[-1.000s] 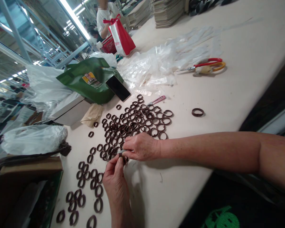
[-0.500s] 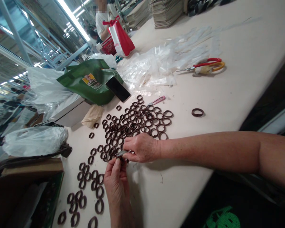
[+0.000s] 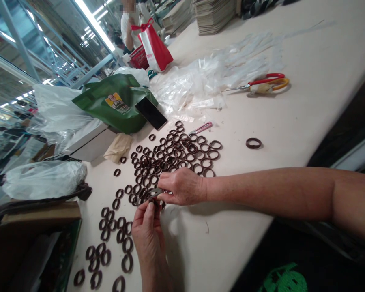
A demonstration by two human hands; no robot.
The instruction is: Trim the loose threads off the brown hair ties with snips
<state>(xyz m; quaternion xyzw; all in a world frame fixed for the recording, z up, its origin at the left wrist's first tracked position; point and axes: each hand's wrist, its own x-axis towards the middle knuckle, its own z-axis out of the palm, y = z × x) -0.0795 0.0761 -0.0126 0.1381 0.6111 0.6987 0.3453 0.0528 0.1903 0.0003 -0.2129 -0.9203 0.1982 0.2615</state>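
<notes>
My left hand (image 3: 148, 235) and my right hand (image 3: 182, 187) meet over the near part of a beige table (image 3: 307, 109). Both pinch one small dark ring piece (image 3: 155, 193) between their fingertips. Just beyond them lies a dense pile of several dark brown rings (image 3: 170, 156). More of these rings (image 3: 111, 239) are scattered to the left of my left hand. A single ring (image 3: 253, 142) lies apart at the right.
Red-handled scissors (image 3: 266, 84) lie at the right by a heap of clear plastic bags (image 3: 213, 77). A black phone (image 3: 151, 113) rests against a green bag (image 3: 115, 101). Small pink snips (image 3: 201, 128), a red-and-white bag (image 3: 154, 46), and another person (image 3: 130, 24) are farther back.
Both hands stay in place. The fingertips have shifted slightly on the small ring piece, which sits a little higher and flatter now.
</notes>
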